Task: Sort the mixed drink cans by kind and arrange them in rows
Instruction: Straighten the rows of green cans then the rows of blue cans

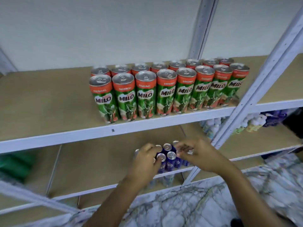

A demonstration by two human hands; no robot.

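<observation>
Left hand and right hand both closed on blue cans — lower shelf, Milo cans rowed above

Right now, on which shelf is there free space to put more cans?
The upper shelf is bare left of the Milo cans. The lower shelf is bare left of the blue cans. It is crowded where the left hand and right hand meet.

Two bare forearms — no sleeves, no gloves; left grip and right grip ringless.
</observation>
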